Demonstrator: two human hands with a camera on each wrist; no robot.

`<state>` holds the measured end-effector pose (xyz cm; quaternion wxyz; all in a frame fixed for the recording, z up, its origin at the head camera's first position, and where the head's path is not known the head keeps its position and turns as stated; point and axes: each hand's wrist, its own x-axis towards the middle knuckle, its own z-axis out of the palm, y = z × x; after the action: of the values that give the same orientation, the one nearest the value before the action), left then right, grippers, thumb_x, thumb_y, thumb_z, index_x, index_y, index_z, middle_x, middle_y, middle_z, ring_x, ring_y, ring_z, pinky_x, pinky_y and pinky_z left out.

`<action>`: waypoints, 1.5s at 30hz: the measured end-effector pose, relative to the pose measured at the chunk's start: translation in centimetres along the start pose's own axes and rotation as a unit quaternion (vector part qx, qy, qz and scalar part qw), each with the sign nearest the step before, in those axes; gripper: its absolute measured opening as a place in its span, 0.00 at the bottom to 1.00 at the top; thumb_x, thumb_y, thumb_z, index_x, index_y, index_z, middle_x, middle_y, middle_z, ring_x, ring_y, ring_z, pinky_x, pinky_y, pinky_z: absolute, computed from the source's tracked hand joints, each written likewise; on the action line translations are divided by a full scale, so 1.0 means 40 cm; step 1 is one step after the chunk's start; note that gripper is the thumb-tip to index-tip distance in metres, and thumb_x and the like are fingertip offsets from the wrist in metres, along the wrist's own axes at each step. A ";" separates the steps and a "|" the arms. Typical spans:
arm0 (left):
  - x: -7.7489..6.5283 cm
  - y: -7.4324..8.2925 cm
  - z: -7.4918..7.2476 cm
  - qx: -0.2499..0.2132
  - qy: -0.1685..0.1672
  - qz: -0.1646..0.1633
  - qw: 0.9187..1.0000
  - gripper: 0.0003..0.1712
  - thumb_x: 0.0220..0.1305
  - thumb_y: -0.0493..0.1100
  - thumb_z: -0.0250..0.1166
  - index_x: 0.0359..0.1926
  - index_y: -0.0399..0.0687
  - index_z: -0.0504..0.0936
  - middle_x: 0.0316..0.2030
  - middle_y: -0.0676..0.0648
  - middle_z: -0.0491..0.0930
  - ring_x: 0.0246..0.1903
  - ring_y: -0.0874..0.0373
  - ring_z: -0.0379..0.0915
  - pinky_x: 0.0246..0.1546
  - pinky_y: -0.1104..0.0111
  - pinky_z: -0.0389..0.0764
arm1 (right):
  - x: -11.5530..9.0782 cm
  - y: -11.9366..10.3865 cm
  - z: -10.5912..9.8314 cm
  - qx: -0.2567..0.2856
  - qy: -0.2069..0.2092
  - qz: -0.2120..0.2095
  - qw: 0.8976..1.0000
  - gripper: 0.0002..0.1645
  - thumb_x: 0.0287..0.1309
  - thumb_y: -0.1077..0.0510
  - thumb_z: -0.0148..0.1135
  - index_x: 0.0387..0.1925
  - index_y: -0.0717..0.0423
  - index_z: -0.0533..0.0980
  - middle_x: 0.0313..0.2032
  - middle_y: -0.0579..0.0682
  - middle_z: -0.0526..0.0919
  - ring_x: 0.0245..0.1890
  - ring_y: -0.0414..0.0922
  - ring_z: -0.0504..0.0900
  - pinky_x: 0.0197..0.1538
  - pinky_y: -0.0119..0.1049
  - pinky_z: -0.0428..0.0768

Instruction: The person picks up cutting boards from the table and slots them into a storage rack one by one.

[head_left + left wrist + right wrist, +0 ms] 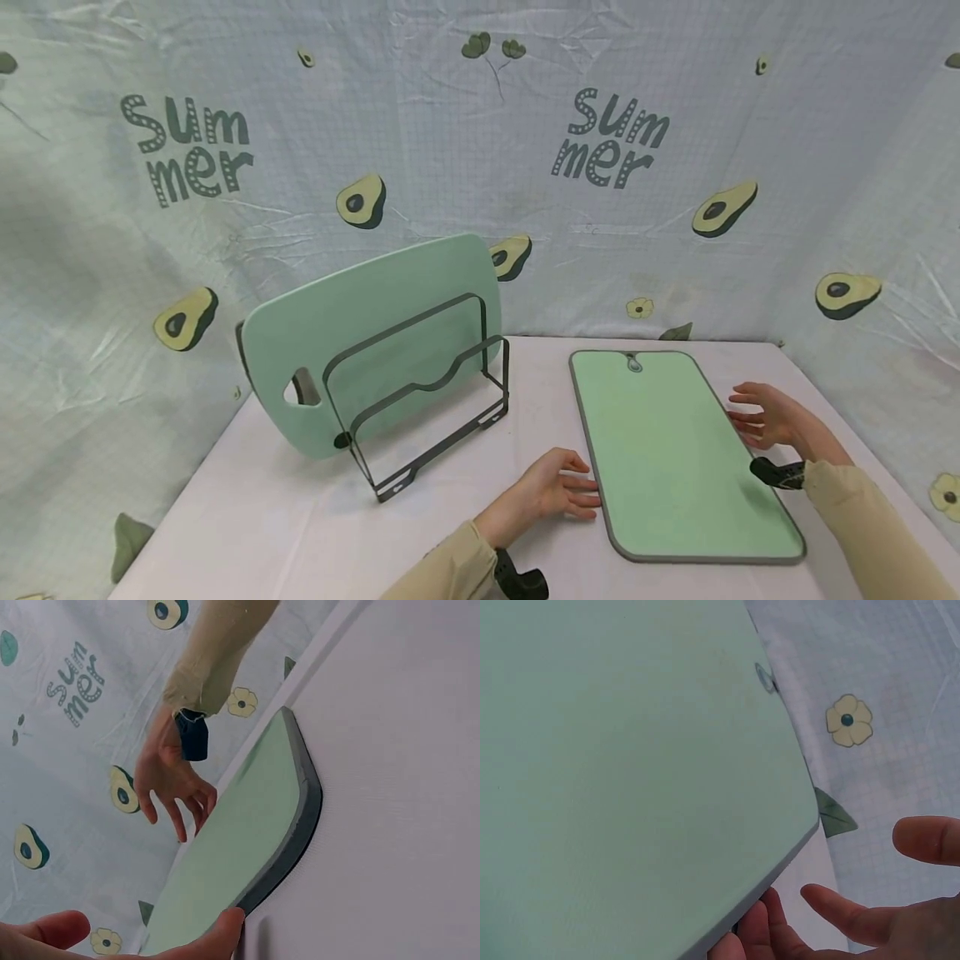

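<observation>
A light green cutting board [675, 458] with a grey rim lies flat on the table, a small hole near its far edge. My left hand [558, 485] is at its left side, fingers loosely spread and fingertips right at the rim. Across the board, my right hand [772, 421] is at the right edge with its thumb side up. In the right wrist view, some fingers [756, 926] meet the underside of the board's edge, while the thumb stays apart from it. Neither hand is curled round the board.
To the left stands a dark metal rack [427, 467] with a larger green cutting board [390, 317] leaning upright in it, its handle hole toward the left. Behind the white-covered table [285, 533] hangs a pale cloth [420, 108] printed with avocados.
</observation>
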<state>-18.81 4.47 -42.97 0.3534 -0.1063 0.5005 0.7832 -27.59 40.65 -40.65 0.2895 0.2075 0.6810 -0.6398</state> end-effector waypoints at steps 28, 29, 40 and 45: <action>-0.032 0.007 -0.029 0.089 0.059 0.011 0.994 0.15 0.50 0.37 0.51 0.39 0.33 0.64 0.37 0.29 0.66 0.39 0.31 0.67 0.49 0.36 0.60 | -0.024 0.054 0.009 -0.110 -0.015 0.009 0.994 0.30 0.63 0.41 0.33 0.42 0.64 0.68 0.33 0.50 0.73 0.33 0.43 0.74 0.44 0.45 0.77; -0.035 0.006 -0.027 0.092 0.064 0.013 0.994 0.16 0.49 0.37 0.51 0.40 0.33 0.64 0.36 0.30 0.66 0.37 0.32 0.67 0.48 0.35 0.60 | -0.025 0.057 0.011 -0.113 -0.016 0.008 0.993 0.30 0.63 0.41 0.33 0.42 0.64 0.68 0.33 0.50 0.73 0.33 0.43 0.74 0.44 0.46 0.77; -0.059 -0.011 -0.021 0.060 0.074 0.003 0.995 0.13 0.45 0.38 0.52 0.32 0.35 0.62 0.27 0.38 0.60 0.29 0.44 0.59 0.43 0.42 0.68 | -0.036 0.072 0.019 -0.118 -0.059 0.005 0.991 0.34 0.64 0.38 0.31 0.42 0.64 0.69 0.33 0.50 0.71 0.32 0.42 0.73 0.43 0.45 0.78; -0.065 -0.009 -0.039 0.055 0.061 0.004 0.997 0.04 0.48 0.36 0.51 0.24 0.43 0.63 0.27 0.43 0.59 0.30 0.49 0.55 0.40 0.46 0.66 | -0.043 0.068 0.025 -0.094 -0.129 0.009 0.987 0.34 0.64 0.38 0.28 0.41 0.62 0.69 0.34 0.50 0.71 0.34 0.41 0.73 0.46 0.45 0.77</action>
<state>-16.98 2.05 -42.62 0.3238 -0.1325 0.5639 0.7481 -24.37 40.06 -41.58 0.3993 0.1013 0.6927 -0.5920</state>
